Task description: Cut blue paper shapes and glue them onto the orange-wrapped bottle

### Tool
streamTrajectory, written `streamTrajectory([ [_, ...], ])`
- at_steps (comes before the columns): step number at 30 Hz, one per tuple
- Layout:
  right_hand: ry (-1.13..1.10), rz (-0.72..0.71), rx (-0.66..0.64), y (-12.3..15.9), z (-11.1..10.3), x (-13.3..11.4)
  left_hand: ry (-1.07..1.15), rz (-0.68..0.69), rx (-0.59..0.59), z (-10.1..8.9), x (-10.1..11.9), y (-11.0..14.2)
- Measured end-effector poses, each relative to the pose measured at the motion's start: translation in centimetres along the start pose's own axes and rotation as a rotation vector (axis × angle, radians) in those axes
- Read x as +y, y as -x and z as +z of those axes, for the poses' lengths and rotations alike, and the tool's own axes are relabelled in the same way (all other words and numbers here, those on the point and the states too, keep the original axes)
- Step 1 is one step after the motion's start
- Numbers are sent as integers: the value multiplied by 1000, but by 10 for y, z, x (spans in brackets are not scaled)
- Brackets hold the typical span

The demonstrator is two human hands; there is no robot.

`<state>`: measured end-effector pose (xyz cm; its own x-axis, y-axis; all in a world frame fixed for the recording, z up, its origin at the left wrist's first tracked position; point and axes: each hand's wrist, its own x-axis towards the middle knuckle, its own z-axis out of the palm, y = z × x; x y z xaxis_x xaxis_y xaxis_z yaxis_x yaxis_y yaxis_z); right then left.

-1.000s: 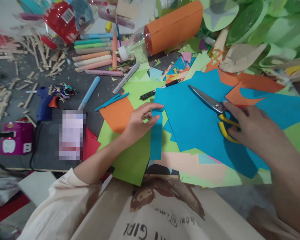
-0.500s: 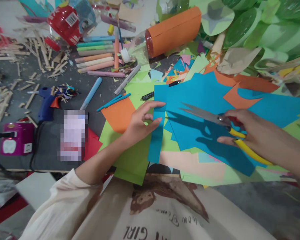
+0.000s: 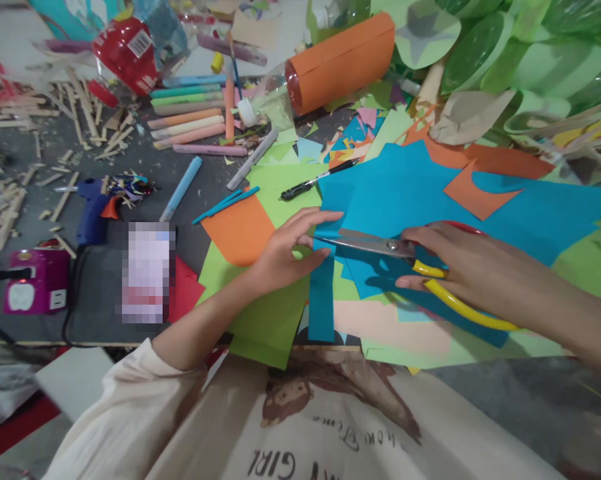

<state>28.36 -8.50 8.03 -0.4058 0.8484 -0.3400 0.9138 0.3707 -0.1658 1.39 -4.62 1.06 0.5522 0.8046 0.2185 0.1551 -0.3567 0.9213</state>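
My right hand (image 3: 445, 263) holds a pair of scissors (image 3: 363, 244) with yellow and red handles. Their metal blades look nearly closed and lie across a narrow strip of blue paper (image 3: 323, 300), with the tips close to my left fingers. My left hand (image 3: 285, 250) has the strip between its fingers, thumb and forefinger in front, the other fingers partly hidden. The strip's lower end hangs toward the table's front edge. Beneath the scissors lies a large jagged blue sheet (image 3: 405, 180). Green paper (image 3: 265, 327) is under my left wrist.
A black pen (image 3: 305, 187), an orange paper piece (image 3: 237, 223) and a phone (image 3: 147, 273) lie nearby. Further left are a blue glue gun (image 3: 93, 213) and a purple socket box (image 3: 37, 280). Behind are several markers (image 3: 195, 123) and an orange-wrapped bottle (image 3: 343, 63).
The scissors have moved left, from above the large sheet onto the strip, and their blades have come together. My left hand and the strip have shifted slightly right, uncovering more of the pen.
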Motion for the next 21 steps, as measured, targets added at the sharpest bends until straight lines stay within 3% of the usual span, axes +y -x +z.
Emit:
streamTrajectory([
  [7, -21, 36, -19, -3, -2, -1, 17, -44, -36, 0, 0, 1],
  [16, -12, 54, -101, -6, -5, 0, 49, 29, 1, 1, -1, 0],
  [21, 2, 43, -77, -5, -3, 0, 39, 36, 10, 0, -2, 0],
])
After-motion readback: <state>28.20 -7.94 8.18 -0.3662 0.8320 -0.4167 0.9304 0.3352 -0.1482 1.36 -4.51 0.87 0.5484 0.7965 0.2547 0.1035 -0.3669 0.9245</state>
